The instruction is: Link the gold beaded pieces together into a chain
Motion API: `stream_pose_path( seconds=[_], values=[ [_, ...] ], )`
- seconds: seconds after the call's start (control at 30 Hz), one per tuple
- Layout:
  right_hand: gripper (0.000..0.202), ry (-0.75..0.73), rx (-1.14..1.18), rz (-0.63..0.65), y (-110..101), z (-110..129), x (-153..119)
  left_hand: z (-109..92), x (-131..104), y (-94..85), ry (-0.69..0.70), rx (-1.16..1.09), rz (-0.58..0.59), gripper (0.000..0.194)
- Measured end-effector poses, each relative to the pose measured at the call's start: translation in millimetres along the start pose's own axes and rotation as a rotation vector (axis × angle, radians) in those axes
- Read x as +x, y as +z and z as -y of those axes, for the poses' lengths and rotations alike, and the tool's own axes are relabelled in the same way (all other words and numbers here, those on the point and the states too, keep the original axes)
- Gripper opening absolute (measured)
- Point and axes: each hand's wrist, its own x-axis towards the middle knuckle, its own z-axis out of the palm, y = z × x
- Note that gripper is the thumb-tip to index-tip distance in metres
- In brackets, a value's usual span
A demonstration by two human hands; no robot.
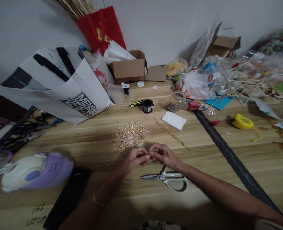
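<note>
Fine two-handed work at the worktop [95, 137]. The left hand [137, 158] and right hand [162, 155] meet at the tips, fingers drawn into narrow pinches; whatever lies between them is too small to tell. The beaded cluster [131, 135] lies just beyond the left hand, perhaps touching it. Best practice: steady one pinch, make small movements with the other, and keep clear of the scissors [176, 182] beside the right wrist. Count: one cluster, one pair of scissors, one gold chain [172, 134], one white card [174, 120], one tape measure [242, 122], two upright spools [147, 107].
</note>
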Motion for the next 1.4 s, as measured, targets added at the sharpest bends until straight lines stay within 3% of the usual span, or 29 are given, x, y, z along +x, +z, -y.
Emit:
stream_pose_path(
  seconds=[0.47,0.77,1.07,1.4],
  values=[
    [0.033,-0.003,-0.05,-0.002,0.1,1.0,-1.5,0.5,3.2,-3.2,-0.009,-0.011,-0.03,0.04],
    [0.034,0.009,-0.024,0.022,1.1,-0.8,-2.2,0.7,3.0,-2.3,-0.025,-0.01,0.028,0.036],
    [0.032,0.008,0.0,0.033,0.8,-3.3,-2.1,1.2,3.1,-3.8,0.041,0.019,-0.076,0.03],
    [0.033,-0.01,-0.015,0.019,1.0,-1.0,-2.4,4.2,5.2,-5.8,0.058,-0.006,-0.074,0.027]
  ],
)
